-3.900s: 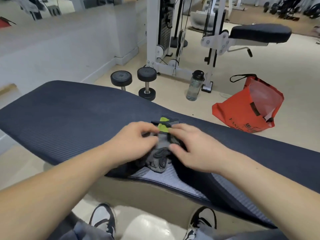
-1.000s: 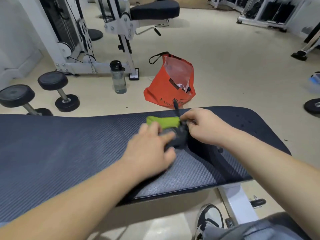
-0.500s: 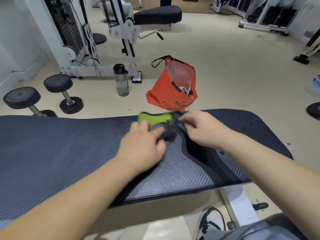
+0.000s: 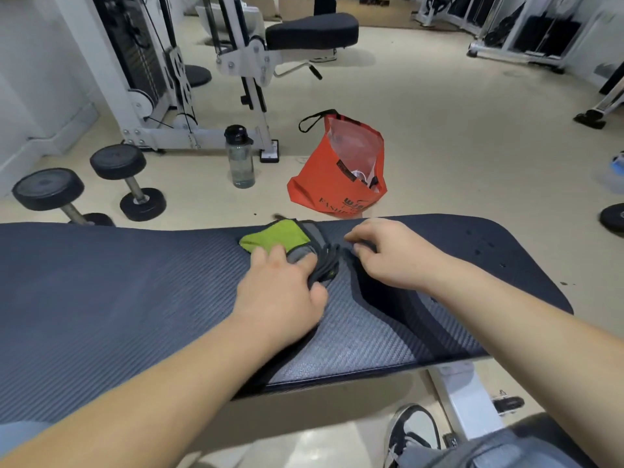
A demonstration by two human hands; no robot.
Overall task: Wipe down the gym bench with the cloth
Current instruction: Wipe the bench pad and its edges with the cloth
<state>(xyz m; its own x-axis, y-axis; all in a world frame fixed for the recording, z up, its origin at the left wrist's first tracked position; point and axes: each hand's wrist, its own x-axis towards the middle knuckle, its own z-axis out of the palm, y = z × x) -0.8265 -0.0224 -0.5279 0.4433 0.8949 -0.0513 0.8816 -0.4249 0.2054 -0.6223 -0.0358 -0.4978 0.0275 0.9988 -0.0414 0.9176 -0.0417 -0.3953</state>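
Note:
The gym bench [image 4: 101,292] is a long dark blue-grey ribbed pad that runs across the view, with its right end rounded. A bunched grey cloth with a lime-green patch [image 4: 273,238] lies on it near the far edge. My left hand [image 4: 280,292] presses down on the cloth's near side, fingers curled over the grey folds. My right hand [image 4: 388,255] pinches the cloth's dark right edge with its fingertips. Both hands hide part of the cloth.
On the floor beyond the bench are an orange tote bag [image 4: 337,173], a water bottle [image 4: 240,160], two dumbbells [image 4: 128,180] and a white cable machine [image 4: 243,55]. A weight plate [image 4: 613,217] lies at the right. My shoe [image 4: 413,434] is beside the bench's white leg.
The cloth has slid a little to the left along the bench under my left hand. My right hand has stayed at its right edge. Earlier I was further left on the bench.

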